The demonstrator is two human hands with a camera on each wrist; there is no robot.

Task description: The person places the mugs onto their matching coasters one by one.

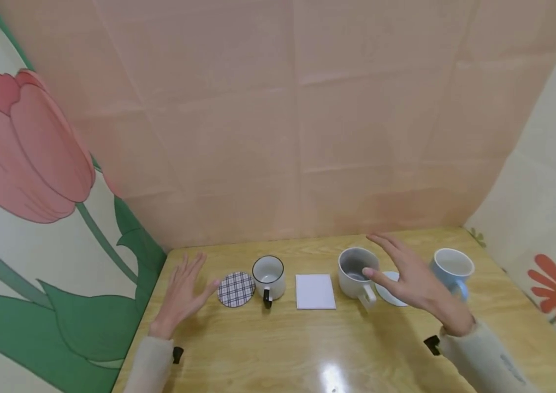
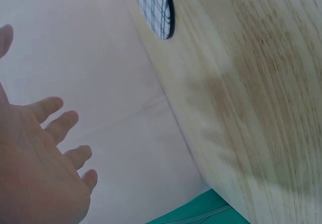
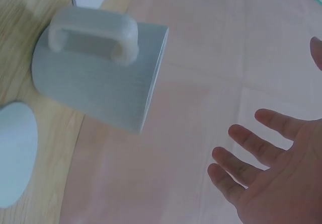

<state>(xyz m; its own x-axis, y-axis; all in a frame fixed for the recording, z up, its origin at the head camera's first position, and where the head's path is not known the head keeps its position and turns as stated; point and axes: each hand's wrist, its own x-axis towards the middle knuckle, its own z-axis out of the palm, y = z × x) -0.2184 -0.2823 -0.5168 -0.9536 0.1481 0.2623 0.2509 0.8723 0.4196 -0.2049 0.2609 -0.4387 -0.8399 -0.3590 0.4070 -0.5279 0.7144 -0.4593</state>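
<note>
My left hand (image 1: 179, 295) hovers above the table's left side with spread fingers, holding nothing. Nearest to it lies a round plaid coaster (image 1: 236, 289), whose edge also shows in the left wrist view. A white mug with a black rim and black handle (image 1: 269, 275) stands just right of that coaster. My right hand (image 1: 413, 278), fingers extended, hangs in the air beside a grey-white mug (image 1: 356, 271) and holds nothing. Partly behind this hand is a round white coaster (image 1: 390, 289). In the right wrist view the grey-white mug (image 3: 100, 73) and its handle appear close by.
A square white coaster (image 1: 315, 292) lies between the two middle mugs. At the right stands a light blue mug (image 1: 452, 267), its handle towards me. Pink cloth (image 1: 297, 136) rises behind the wooden table (image 1: 278, 349), and flower-printed cloth (image 1: 543, 218) borders the sides.
</note>
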